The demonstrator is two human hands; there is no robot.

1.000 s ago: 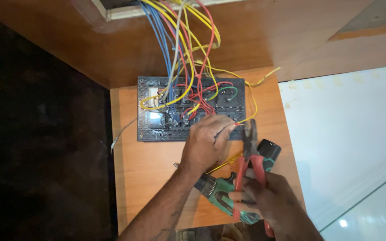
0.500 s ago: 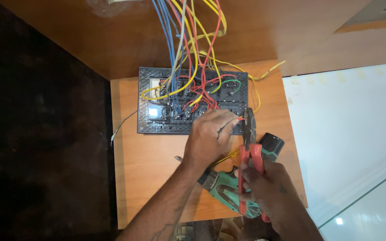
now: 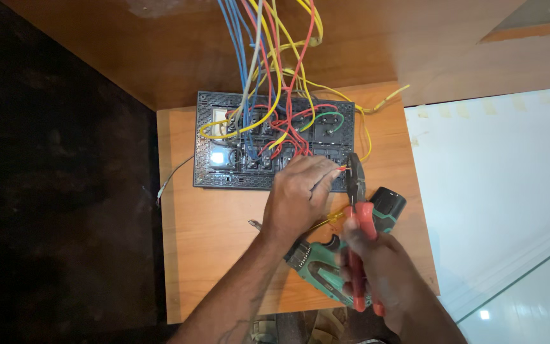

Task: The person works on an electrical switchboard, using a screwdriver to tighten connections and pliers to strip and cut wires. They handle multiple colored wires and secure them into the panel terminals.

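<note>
A black switch plate (image 3: 206, 141) lies face down on a wooden stool top (image 3: 218, 242), with blue, yellow and red wires (image 3: 268, 57) running up from its back. My left hand (image 3: 297, 194) rests at the plate's lower right edge and pinches a thin wire end. My right hand (image 3: 377, 267) grips red-handled pliers (image 3: 356, 191), whose jaws point up and meet that wire end beside the left fingertips.
A green cordless drill (image 3: 326, 264) with a black battery (image 3: 386, 204) lies on the stool under my hands. A loose yellow wire (image 3: 383, 100) trails to the right. A white panel (image 3: 498, 185) is to the right, dark floor to the left.
The view has shifted so the plate and hands sit lower in frame. The pliers' jaws stay at the wire end held by my left fingers; the hands have barely moved.
</note>
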